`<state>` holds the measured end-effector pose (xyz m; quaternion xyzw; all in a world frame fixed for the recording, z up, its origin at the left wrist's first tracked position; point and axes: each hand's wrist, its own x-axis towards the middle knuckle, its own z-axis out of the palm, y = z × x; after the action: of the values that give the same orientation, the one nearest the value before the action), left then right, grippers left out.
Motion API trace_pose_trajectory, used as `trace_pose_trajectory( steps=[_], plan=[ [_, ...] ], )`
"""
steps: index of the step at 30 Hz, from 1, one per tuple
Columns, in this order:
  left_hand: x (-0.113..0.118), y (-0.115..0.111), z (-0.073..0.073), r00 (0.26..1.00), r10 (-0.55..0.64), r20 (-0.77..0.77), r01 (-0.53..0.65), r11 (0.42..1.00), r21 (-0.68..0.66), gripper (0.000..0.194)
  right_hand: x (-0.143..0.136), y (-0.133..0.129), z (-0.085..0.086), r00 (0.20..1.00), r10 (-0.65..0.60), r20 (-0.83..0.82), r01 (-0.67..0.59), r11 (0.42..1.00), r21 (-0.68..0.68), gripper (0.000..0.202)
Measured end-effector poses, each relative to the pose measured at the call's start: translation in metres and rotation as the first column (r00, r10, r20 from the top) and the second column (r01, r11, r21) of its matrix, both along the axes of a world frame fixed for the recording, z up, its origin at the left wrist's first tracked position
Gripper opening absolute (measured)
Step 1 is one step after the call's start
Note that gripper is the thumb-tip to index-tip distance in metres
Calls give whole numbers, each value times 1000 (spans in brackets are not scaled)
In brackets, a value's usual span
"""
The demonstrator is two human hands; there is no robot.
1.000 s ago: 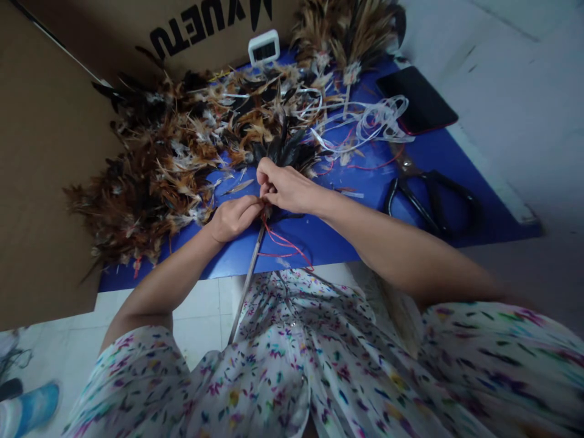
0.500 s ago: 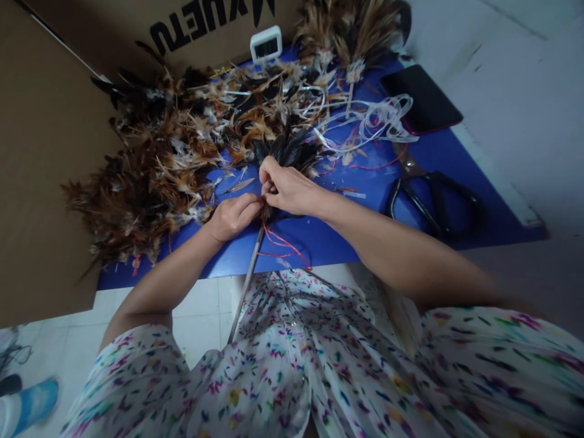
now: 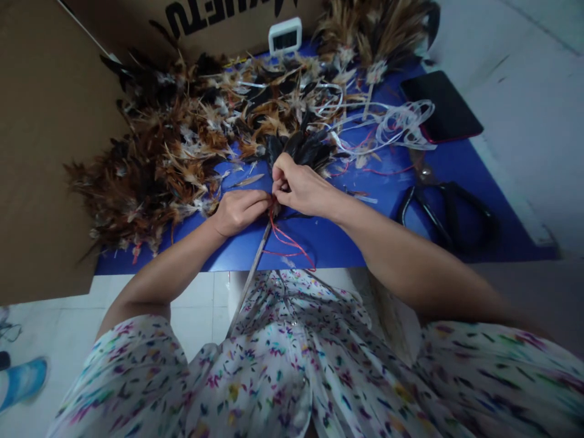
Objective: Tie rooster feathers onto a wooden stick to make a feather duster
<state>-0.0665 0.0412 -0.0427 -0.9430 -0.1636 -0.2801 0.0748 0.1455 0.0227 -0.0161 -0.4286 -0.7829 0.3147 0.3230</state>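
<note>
Left hand (image 3: 241, 211) and right hand (image 3: 303, 187) pinch together at what seems to be the base of dark feathers (image 3: 301, 146) atop a thin stick (image 3: 250, 277), over a blue table (image 3: 347, 240).

Pale tiled floor (image 3: 194, 310) beneath a blue table (image 3: 337, 240).
</note>
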Motion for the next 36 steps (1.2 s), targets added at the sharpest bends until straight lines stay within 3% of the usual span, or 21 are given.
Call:
trace_pose_trajectory(
  steps=[5, 12, 24, 30, 36],
  plan=[
    [2, 0, 4, 999, -45, 3, 44, 989, 141, 14, 1, 1, -3, 999, -26, 18, 25, 999, 31, 28],
    [1, 0, 3, 999, 5, -52, -7, 999, -37, 23, 3, 1, -3, 997, -65, 45, 63, 997, 35, 26],
    [0, 2, 5, 1000, -25, 12, 26, 998, -57, 18, 6, 1, -3, 997, -48, 59, 45, 997, 60, 22],
    [1, 2, 4, 1000, -15, -18, 16, 998, 54, 22, 7, 0, 0, 999, 23, 25, -25, 998, 60, 30],
    [2, 2, 3, 1000, -11, -13, 12, 997, 74, 22, 6, 1, -5, 1000, 15, 24, -17, 995, 98, 19]
  ],
)
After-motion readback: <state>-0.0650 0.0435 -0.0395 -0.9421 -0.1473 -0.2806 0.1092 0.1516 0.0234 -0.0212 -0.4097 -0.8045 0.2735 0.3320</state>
